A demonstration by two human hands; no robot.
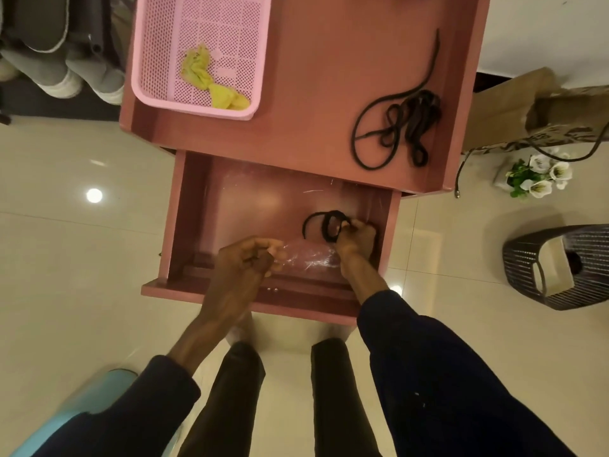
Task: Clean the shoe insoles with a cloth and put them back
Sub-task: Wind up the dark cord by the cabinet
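In the head view, both hands were down in the open drawer, near its front edge. The right hand held a small black lace coil, fingers curled round it. The left hand pinched a clear plastic bag beside it. The yellow cloth lay in the pink basket at the table's far left corner, with no hand on it. More black laces lay near the right edge. No insoles showed, so I think the cleaning had not begun.

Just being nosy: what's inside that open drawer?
In the drawer, the right hand holds a coiled black cord and the left hand grips a clear plastic bag. Anything beneath the hands and bag is hidden.
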